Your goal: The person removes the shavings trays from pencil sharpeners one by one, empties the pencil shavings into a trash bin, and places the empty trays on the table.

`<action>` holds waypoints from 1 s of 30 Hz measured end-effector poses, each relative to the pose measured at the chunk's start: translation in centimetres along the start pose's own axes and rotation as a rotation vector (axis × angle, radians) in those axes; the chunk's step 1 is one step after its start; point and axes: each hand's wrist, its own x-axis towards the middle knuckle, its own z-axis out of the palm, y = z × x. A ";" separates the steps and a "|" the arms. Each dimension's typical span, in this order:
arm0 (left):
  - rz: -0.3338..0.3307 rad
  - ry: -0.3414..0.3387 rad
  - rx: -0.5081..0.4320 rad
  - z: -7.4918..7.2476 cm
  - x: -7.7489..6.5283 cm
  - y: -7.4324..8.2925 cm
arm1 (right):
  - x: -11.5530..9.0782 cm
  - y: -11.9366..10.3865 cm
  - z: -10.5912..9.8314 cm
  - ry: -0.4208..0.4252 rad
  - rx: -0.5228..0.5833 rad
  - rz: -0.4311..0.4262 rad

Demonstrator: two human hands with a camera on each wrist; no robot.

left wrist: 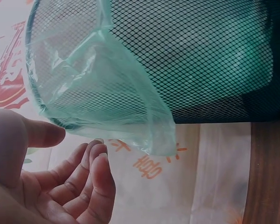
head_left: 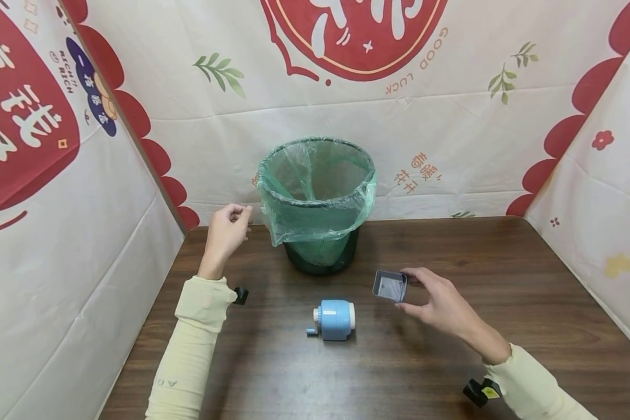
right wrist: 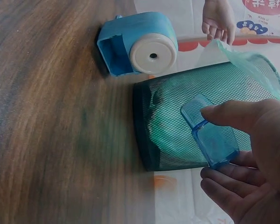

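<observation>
My right hand [head_left: 441, 300] pinches a small clear-blue shavings drawer [right wrist: 214, 140] between thumb and fingers, in front of the mesh bin and to its right. A blue hand-crank pencil sharpener [head_left: 336, 319] lies on the table between my hands; the right wrist view shows its white round end and the hollow drawer slot [right wrist: 115, 55]. At the left side of the bin [head_left: 322, 256], my left hand [head_left: 230, 230] is raised with fingers loosely bent and nothing in them. Its fingertips are close to the hanging edge of the green bag [left wrist: 161, 135].
The brown wooden table [head_left: 315, 379] ends at a printed white cloth backdrop [head_left: 451, 128], with more cloth at both sides. The bin stands near the table's back edge, its thin green liner folded over the rim [head_left: 317, 140].
</observation>
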 end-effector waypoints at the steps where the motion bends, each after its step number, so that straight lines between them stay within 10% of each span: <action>1: 0.005 0.003 0.003 0.0 -0.1 -0.1 | -0.1 0.0 0.1 -0.008 0.006 0.008; 30: -0.044 -0.017 0.114 0.3 -2.0 -2.9 | -2.4 1.5 2.4 -0.072 0.063 0.051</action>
